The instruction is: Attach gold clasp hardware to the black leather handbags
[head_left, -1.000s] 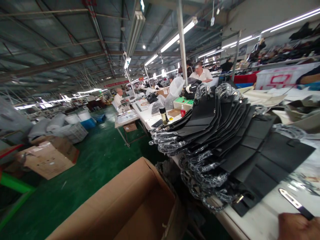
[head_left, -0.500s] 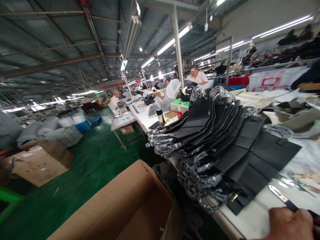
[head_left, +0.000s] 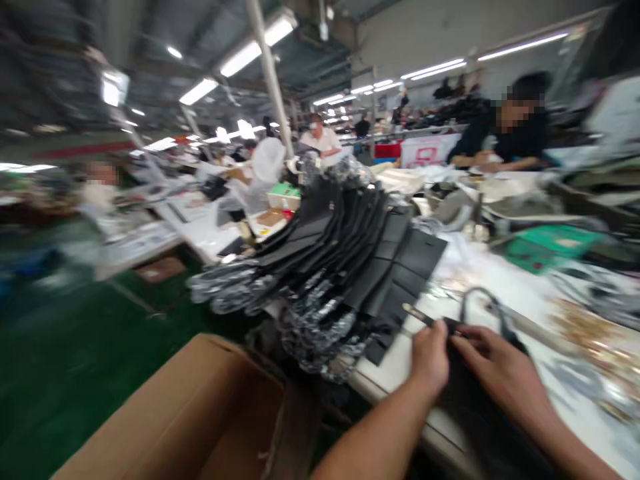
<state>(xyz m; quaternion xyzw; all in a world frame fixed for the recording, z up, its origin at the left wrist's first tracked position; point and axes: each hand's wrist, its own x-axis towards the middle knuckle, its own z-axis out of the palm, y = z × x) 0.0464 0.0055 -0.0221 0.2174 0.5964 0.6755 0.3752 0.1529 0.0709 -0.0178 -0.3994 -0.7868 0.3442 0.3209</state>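
My left hand (head_left: 431, 357) is closed around a black strap (head_left: 426, 319) whose flat metal end (head_left: 413, 311) sticks out past the fist. Close beside it, my right hand (head_left: 505, 370) has its fingers bent and pinched at the top of a black bag (head_left: 463, 417). The bag hangs at the table edge below both hands, and a thin dark handle (head_left: 483, 293) loops up behind them. Motion blur hides what exactly lies between the right fingertips. To the left, a fanned stack of black bags (head_left: 345, 247) lies on the table, handles wrapped in clear plastic (head_left: 320, 313).
An open cardboard box (head_left: 165, 407) stands below the table's front edge. Gold-coloured metal parts (head_left: 590, 333) are scattered on the white table (head_left: 395, 357) at right. A green piece (head_left: 553, 245) lies farther back. A co-worker in dark clothes (head_left: 520, 133) leans over the far side.
The view has swung to the right. Both hands and the black bag at the table edge now show; before, only one hand with the metal-ended strap was visible at the lower right.
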